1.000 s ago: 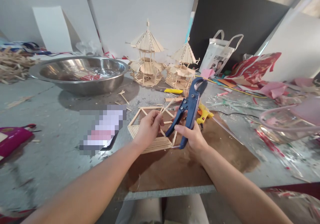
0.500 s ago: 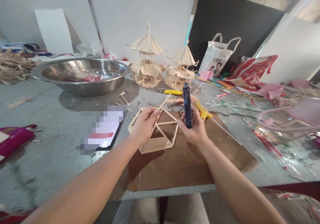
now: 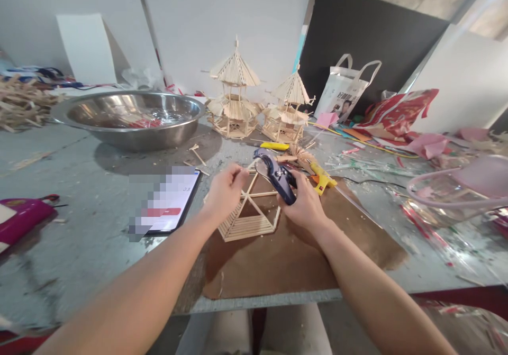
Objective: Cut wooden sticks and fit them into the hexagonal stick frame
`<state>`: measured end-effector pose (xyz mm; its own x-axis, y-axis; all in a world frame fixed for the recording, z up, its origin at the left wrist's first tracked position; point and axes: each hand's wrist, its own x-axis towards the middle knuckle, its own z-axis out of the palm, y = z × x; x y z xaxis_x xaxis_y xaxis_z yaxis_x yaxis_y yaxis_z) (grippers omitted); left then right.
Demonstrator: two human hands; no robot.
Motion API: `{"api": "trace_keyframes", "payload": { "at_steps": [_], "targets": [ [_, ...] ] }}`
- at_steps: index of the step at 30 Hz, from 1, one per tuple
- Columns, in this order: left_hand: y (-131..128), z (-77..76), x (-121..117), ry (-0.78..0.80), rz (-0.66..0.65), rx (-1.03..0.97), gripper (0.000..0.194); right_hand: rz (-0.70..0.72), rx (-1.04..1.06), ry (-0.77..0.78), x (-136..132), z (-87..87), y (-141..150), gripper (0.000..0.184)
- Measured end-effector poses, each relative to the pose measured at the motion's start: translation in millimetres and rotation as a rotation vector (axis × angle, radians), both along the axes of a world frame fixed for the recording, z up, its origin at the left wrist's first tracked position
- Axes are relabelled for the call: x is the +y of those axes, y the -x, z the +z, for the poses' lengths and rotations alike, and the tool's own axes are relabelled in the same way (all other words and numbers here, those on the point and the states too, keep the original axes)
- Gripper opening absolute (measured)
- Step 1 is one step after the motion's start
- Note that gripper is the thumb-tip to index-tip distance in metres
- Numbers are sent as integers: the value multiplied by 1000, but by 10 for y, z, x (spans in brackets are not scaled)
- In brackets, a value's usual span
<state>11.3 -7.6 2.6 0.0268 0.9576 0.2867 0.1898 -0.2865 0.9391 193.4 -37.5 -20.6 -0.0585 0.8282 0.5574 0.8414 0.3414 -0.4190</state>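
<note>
My left hand (image 3: 227,188) is closed in a pinch on a thin wooden stick (image 3: 252,166), most of it hidden by the fingers. In my right hand (image 3: 304,199) is a dark blue hand cutter (image 3: 278,178), its curved jaw close to the stick; whether the blade touches the stick I cannot tell. Beneath both hands lies a hexagonal wooden stick frame (image 3: 246,227) with spokes, one near section filled with parallel sticks. My left hand covers its left side. The frame rests on a brown board (image 3: 273,270).
Two stick pagodas (image 3: 235,106) stand at the back. To the left are a steel basin (image 3: 159,138), a phone (image 3: 169,207) and a magenta tool (image 3: 24,220). A yellow glue gun (image 3: 323,178) and a yellow knife (image 3: 274,146) lie beyond the board, a clear container (image 3: 444,212) at right.
The cutter has swung from upright to tilted left, its jaw now beside the stick. My left hand has shifted slightly left, and the stick's angle has changed.
</note>
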Motion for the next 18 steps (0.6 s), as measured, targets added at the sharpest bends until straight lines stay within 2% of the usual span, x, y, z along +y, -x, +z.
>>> {"api": "trace_keyframes", "payload": {
  "at_steps": [2, 5, 6, 11, 16, 18],
  "targets": [
    [-6, 4, -9, -14, -8, -5, 20, 4, -9, 2, -4, 7, 2, 53],
    [8, 20, 18, 219, -58, -282, 20, 0, -12, -5, -7, 18, 3, 54],
    [13, 28, 28, 245, -64, -346, 20, -7, -13, -3, -6, 21, 2, 55],
    [-2, 60, 1, 140, -183, -400, 19, -51, -27, 48, 17, 27, -9, 55],
    [-21, 54, -47, 58, -191, -396, 19, -134, -59, 143, 41, 24, -30, 57],
    [-21, 52, -48, 56, -203, -385, 19, -118, -80, 169, 40, 18, -35, 58]
  ]
}}
